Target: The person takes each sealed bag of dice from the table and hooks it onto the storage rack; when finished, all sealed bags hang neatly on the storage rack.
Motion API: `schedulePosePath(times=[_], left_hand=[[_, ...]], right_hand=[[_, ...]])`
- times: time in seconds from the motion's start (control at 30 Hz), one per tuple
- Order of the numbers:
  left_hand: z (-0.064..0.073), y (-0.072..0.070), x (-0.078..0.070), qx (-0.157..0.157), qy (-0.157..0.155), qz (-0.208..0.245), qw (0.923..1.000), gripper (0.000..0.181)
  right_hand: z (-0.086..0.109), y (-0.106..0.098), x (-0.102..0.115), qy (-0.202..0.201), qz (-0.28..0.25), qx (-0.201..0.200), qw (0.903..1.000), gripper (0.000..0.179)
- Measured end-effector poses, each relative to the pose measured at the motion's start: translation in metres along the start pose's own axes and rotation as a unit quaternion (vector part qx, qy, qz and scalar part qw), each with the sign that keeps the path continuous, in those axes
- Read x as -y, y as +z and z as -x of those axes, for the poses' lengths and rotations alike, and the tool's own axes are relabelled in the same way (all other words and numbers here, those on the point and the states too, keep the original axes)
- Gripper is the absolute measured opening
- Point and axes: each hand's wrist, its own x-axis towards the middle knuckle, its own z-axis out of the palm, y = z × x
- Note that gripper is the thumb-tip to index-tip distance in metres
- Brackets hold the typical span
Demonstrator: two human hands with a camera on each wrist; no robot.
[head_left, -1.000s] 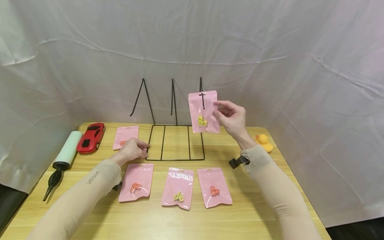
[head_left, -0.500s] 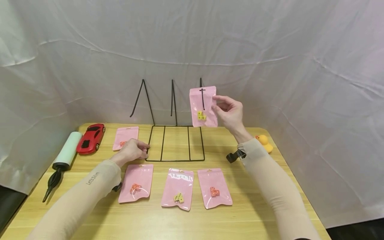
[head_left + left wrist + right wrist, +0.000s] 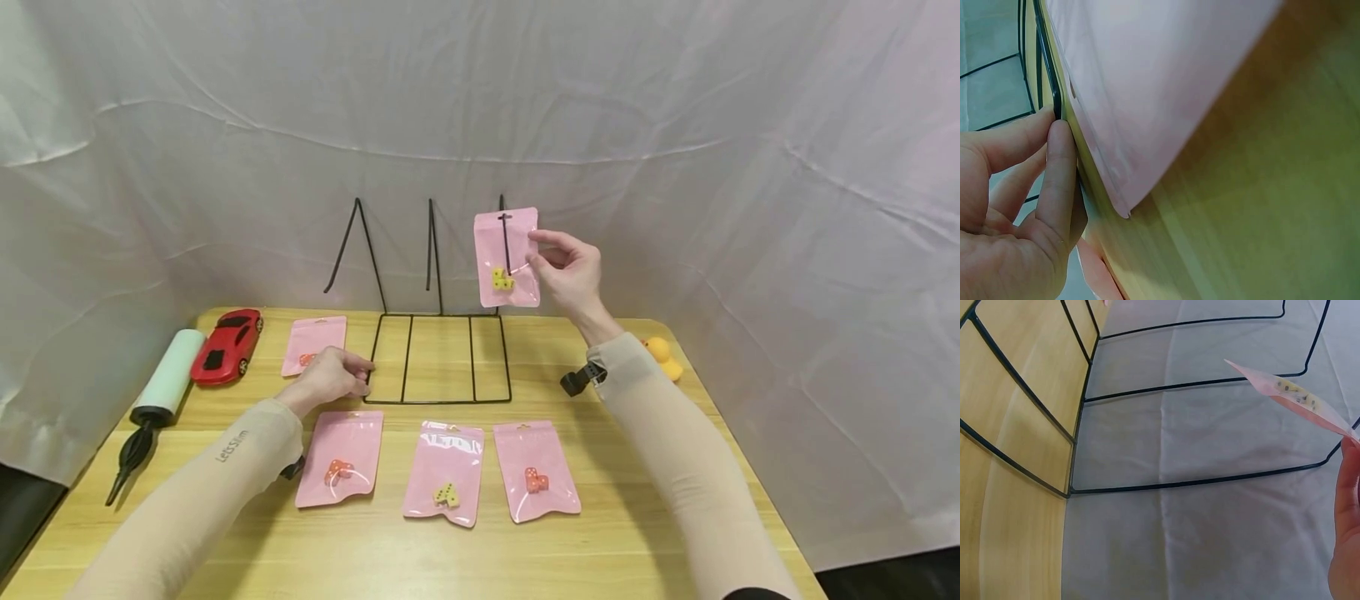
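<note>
My right hand (image 3: 573, 271) pinches the right edge of a pink zip bag (image 3: 489, 250) with yellow dice in its lower part. The rack's right hook runs through the bag's hang hole, and the bag hangs partway along it. In the right wrist view the bag (image 3: 1310, 403) appears edge-on. My left hand (image 3: 330, 375) pinches the front left corner of the black wire rack (image 3: 438, 402), thumb and fingertip on the wire (image 3: 1054, 81). Below that hand lies a pink bag with orange-red dice (image 3: 341, 458); another pink bag (image 3: 317, 335) is partly hidden behind it.
Two more pink bags, one with yellow dice (image 3: 444, 471) and one with orange-red dice (image 3: 537, 471), lie in front of the rack. A red toy car (image 3: 228, 346) and a mint hand pump (image 3: 171, 375) are left; a rubber duck (image 3: 660, 354) is right. Pale fabric walls surround the table.
My right hand has moved the bag upward and slightly left, farther back along the right hook. The left hand stays on the rack's corner.
</note>
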Motion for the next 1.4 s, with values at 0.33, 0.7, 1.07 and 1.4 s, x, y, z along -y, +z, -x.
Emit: schedulePosePath(times=[0.33,0.7,1.07,1.4], left_hand=[[-0.001,-0.001,0.0,0.004,-0.005,0.0,1.0,0.053],[-0.001,-0.001,-0.004,0.007,0.002,0.006,1.0,0.054],[-0.001,-0.001,-0.004,0.009,0.003,0.002,1.0,0.054],[0.001,0.0,-0.004,0.008,0.005,-0.001,1.0,0.054]], right_hand=[[-0.007,0.006,-0.006,0.008,0.002,-0.009,0.9999,0.028],[-0.012,0.002,-0.017,0.053,0.019,-0.033,0.9978,0.03],[-0.006,-0.005,-0.023,0.072,0.048,-0.042,0.9953,0.025],[0.015,-0.032,-0.005,0.056,0.101,0.01,0.9932,0.017]])
